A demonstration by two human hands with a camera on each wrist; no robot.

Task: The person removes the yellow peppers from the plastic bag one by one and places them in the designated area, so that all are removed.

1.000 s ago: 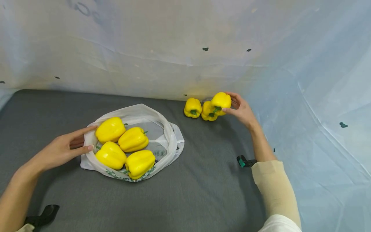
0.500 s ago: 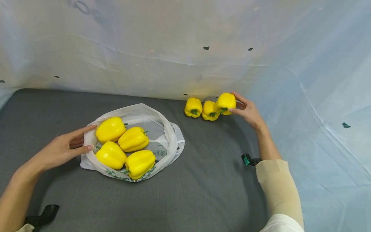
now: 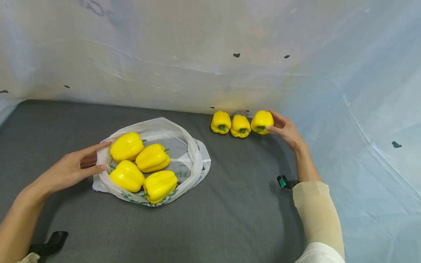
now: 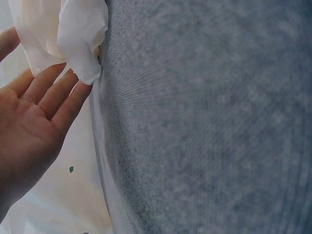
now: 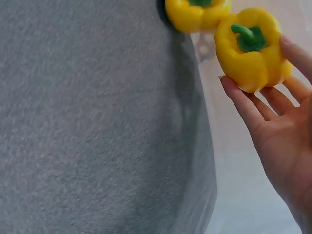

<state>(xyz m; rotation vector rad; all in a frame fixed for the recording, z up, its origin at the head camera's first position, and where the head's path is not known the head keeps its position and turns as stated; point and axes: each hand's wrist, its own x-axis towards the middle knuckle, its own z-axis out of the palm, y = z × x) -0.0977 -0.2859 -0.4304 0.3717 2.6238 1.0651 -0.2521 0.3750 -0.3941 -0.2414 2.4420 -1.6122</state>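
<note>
My right hand [image 3: 287, 131] holds a yellow bell pepper [image 3: 262, 121] by its side at the back of the table, with thumb and fingers around it and the green stem facing the front. In the right wrist view the same pepper [image 5: 253, 66] sits between thumb and fingertips. To its left stand two more yellow bell peppers, a middle one [image 3: 240, 127] and a left one [image 3: 220, 123]. A white plastic bag [image 3: 196, 157] lies with its mouth wide, several yellow bell peppers [image 3: 152, 158] inside. Against the bag's left side rests my left hand [image 3: 70, 168], fingers extended, touching the plastic [image 4: 80, 44].
A dark grey cloth [image 3: 213, 223] covers the table. Pale plastic sheeting [image 3: 184, 51] rises behind the table, and another sheet [image 3: 371, 128] stands close at the right, beside my right arm. Black wrist mounts [image 3: 287, 182] stick out from both forearms.
My right hand has moved right and slightly down with its pepper, from overlapping the middle pepper to a spot just right of it. The left hand and the bag have stayed put.
</note>
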